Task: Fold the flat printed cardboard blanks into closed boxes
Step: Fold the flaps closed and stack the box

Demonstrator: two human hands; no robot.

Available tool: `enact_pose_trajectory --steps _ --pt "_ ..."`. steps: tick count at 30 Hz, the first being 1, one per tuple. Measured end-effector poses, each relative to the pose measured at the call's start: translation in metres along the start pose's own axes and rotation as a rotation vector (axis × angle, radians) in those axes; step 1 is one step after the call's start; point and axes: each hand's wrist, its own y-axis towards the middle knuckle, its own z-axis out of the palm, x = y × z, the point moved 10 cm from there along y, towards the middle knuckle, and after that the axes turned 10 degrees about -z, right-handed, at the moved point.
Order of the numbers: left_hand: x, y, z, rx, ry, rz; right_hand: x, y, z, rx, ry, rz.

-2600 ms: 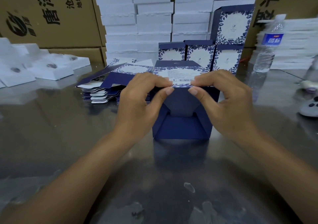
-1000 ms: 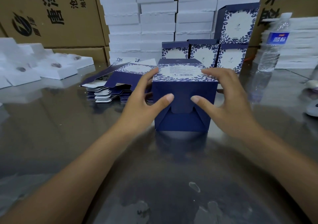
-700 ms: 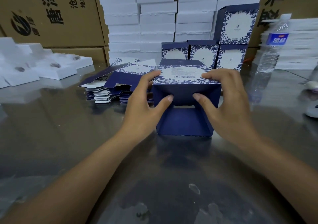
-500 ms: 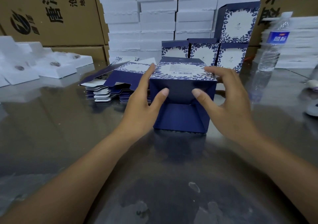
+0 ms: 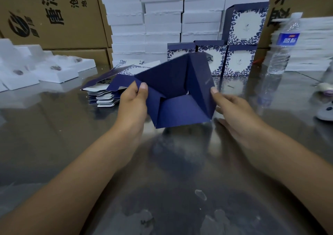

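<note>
Box (image 5: 177,97) between both hands (image 5: 132,105)

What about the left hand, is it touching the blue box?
Touching. The head view shows the left hand pinching the blue box by its left edge, thumb in front.

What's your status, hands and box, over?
Left hand and right hand both grip the navy box. Box tilted, folded end flaps facing camera. Nothing blocking; blank stack sits behind.
</note>
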Motion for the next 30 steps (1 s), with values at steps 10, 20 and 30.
enact_pose_trajectory --steps 10,20,30 --pt "0.017 0.004 0.014 0.140 -0.333 -0.240 0.028 -0.005 0.000 0.029 0.404 -0.077" --pt "-0.017 -0.005 -0.003 -0.075 -0.043 0.026 0.093 -0.022 -0.042 -0.227 0.324 -0.660" --pt "-0.046 -0.053 0.043 0.195 0.369 0.536 0.131 -0.107 0.032 -0.333 -1.001 -1.602"
